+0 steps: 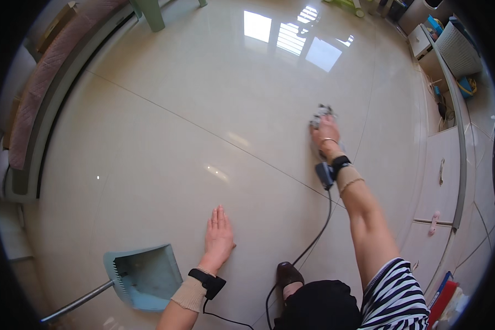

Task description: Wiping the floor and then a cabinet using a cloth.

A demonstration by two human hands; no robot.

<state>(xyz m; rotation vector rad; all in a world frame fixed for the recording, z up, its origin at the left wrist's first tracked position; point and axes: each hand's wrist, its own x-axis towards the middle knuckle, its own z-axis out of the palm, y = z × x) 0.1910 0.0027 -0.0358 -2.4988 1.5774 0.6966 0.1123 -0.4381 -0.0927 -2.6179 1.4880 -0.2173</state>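
Note:
My right hand (326, 131) reaches out over the glossy tiled floor (181, 156) and presses a bunched grey-and-white cloth (322, 112) against it. The cloth shows beyond my fingertips; the rest lies under the hand. My left hand (220, 237) is held low over or on the floor, palm down, with nothing in it and its fingers straight and close together. Whether it touches the tiles is hard to tell. A light blue plastic dustpan (177, 270) with a metal handle (78, 301) lies to the left of my left wrist.
Cabinets with drawers (439, 177) run along the right, holding a white basket (458, 47). A padded pink bed edge (45, 90) curves along the left. A green stool leg (152, 16) stands at the top. Black cables trail from both wrist devices, near my brown shoe (288, 273).

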